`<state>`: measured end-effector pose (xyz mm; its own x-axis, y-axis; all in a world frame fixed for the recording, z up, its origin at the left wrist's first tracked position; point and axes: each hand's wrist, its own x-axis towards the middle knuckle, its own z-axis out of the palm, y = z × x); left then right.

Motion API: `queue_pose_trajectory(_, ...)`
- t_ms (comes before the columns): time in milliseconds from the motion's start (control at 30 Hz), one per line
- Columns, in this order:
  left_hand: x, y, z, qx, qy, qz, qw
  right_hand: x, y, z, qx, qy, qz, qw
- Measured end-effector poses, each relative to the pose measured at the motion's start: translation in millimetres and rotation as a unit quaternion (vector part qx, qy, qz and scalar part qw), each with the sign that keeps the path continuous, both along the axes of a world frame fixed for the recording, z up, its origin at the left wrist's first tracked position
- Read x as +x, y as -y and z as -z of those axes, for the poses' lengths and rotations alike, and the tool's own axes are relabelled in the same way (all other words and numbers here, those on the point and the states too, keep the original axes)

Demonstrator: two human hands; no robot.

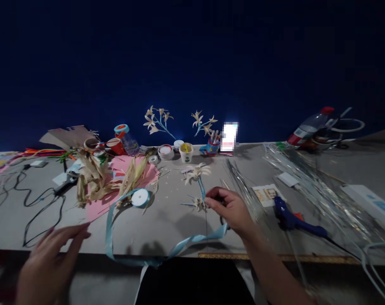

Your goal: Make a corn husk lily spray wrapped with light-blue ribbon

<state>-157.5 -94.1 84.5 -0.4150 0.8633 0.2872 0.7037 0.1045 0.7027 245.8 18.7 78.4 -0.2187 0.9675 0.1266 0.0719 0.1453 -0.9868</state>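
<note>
My right hand [229, 207] pinches the stem of a pale husk flower [197, 171] between thumb and fingertips. Light blue wrapping covers the upper stem, and a bare thin wire runs down below the fingers. Beside that hand, smaller husk blossoms [197, 204] with blue-wrapped stems lie low over the table. A loose light blue ribbon [188, 243] runs from near my right wrist along the table's front edge and round to its spool [140, 198]. At the lower left my left hand [53, 258] hovers by the front edge, fingers stretched out, holding nothing.
Dried corn husks [95, 176] lie on pink paper [99, 207] at left. Finished flower sprays [159, 120] stand at the back near small tubs and a bright phone [229, 137]. Rightward are thin wires [243, 186], a blue glue gun [294, 220] and a tilted bottle [309, 127].
</note>
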Motion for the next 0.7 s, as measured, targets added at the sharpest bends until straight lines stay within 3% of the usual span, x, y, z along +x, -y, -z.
queue_pose_trajectory(67, 49.7, -23.8, -1.7, 0.117, -0.028, 0.019, 0.993, -9.1, 5.1, -3.9, 0.057, 0.048, 0.006, 0.997)
queue_pose_trajectory(133, 104.8, -46.1, -1.1, 0.124, 0.043, 0.159, 0.979, -19.0, 11.8, -9.0, 0.123, 0.099, 0.025, 0.987)
queue_pose_trajectory(200, 153.4, -62.5, 3.0, 0.123, 0.095, 0.234, 0.960, -28.0, 18.7, -12.9, 0.184, 0.147, 0.036, 0.971)
queue_pose_trajectory(300, 197.5, -73.1, 12.3, 0.130, 0.159, 0.235, 0.950, -38.3, 26.5, -11.9, 0.264, 0.227, 0.054, 0.936)
queue_pose_trajectory(500, 210.5, -72.3, 26.2, 0.122, 0.238, 0.196, 0.943, -49.8, 29.3, 3.0, 0.345, 0.337, 0.120, 0.868)
queue_pose_trajectory(600, 209.7, -73.0, 28.2, 0.118, 0.254, 0.181, 0.943, -52.1, 28.6, 5.5, 0.347, 0.353, 0.104, 0.863)
queue_pose_trajectory(700, 208.8, -73.8, 27.0, 0.135, 0.250, 0.197, 0.938, -51.0, 27.5, 2.6, 0.327, 0.338, 0.064, 0.880)
